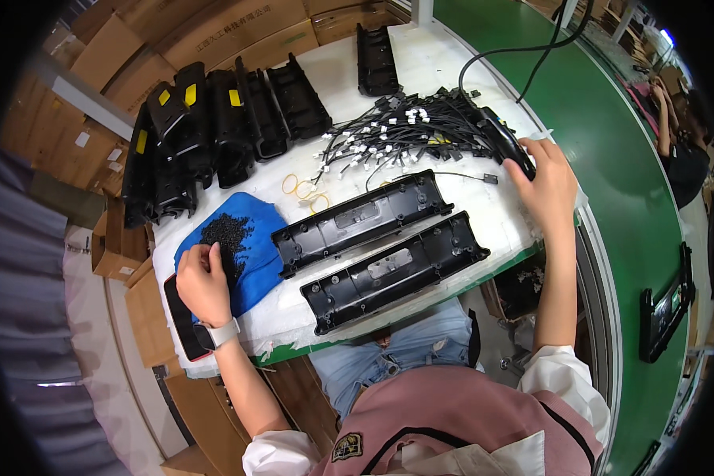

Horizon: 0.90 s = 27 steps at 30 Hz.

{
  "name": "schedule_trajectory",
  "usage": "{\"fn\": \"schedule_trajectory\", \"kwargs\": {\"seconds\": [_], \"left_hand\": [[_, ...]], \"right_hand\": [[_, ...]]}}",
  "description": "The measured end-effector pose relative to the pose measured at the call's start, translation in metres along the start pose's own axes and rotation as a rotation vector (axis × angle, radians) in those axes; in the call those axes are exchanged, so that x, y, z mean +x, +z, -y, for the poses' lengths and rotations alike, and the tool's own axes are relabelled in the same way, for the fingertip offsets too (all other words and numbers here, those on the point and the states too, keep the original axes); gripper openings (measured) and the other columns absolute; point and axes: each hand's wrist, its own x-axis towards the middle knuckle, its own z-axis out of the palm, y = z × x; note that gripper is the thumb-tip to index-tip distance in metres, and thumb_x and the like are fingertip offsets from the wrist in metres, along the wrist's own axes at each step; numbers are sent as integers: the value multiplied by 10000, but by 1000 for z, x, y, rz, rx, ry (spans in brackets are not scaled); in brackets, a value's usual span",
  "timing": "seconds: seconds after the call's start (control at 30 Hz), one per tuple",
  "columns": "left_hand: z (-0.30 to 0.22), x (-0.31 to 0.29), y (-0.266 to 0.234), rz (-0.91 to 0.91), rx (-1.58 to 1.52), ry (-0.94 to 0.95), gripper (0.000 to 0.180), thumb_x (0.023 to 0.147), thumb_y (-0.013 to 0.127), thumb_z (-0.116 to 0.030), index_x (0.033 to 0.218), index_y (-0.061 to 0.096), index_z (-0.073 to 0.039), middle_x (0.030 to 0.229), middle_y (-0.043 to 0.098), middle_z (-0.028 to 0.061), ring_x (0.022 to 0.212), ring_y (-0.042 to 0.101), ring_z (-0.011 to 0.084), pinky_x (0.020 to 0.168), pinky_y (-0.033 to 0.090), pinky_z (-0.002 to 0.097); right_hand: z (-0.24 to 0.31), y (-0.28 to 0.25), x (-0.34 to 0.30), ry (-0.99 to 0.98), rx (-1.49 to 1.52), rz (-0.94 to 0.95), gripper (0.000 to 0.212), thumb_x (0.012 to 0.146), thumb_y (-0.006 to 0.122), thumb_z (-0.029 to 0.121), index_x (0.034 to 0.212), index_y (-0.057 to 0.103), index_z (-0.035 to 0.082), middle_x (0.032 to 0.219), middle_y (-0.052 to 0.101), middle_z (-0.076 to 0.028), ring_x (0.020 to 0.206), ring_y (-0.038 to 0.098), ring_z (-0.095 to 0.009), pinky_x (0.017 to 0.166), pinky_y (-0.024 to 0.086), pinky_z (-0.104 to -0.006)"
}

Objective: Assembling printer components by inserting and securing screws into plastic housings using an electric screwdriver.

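Note:
My left hand is at the edge of a pile of small black screws on a blue cloth. Its thumb and fingers are pinched together; whatever they hold is too small to make out. My right hand is wrapped round a black corded electric screwdriver at the table's right edge. Between my hands lie two long black plastic housings, a farther one and a nearer one, inner sides up. Each has a pale plate in its middle.
Tangled black cables with white connectors lie beyond the housings. More black housings stand at the back left, some with yellow labels. Yellow rings lie mid-table. A phone lies by my left wrist. Green conveyor runs along the right.

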Motion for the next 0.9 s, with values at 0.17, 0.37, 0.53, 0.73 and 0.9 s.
{"fn": "schedule_trajectory", "kwargs": {"seconds": [0.17,0.37,0.53,0.73,0.9], "left_hand": [[-2,1,-1,-24,-64,-28,165,839,671,-137,762,617,-2,693,572,107,560,537,239,541,425,336],[-28,-16,-9,199,-624,-175,165,904,620,-122,814,601,16,722,573,-3,611,482,68,557,396,240],[-101,-55,-25,467,-1037,-78,74,874,603,-35,837,625,25,805,631,71,735,575,124,687,456,232],[-161,-76,-30,770,-1216,47,52,800,673,2,844,665,28,805,670,103,719,647,182,673,506,262],[-163,-78,-31,798,-1276,108,65,788,686,-2,838,671,37,810,679,111,728,663,194,675,516,268]], "right_hand": [[-39,22,17,116,-242,222,483,662,737,379,1026,689,66,810,684,-142,743,663,-301,674,519,-379],[-25,8,25,264,64,243,444,645,695,318,976,664,24,704,647,-131,643,623,-276,639,501,-358],[40,-45,-3,117,1747,4,638,730,668,185,1278,418,-24,734,537,-39,563,513,-193,644,459,-340],[76,-39,-18,-371,2314,48,523,861,686,307,1212,387,59,647,574,-1,465,572,-125,501,481,-277],[84,-30,-29,-378,2340,96,404,874,670,292,1091,388,100,647,580,-7,454,571,-127,506,485,-274]]}}
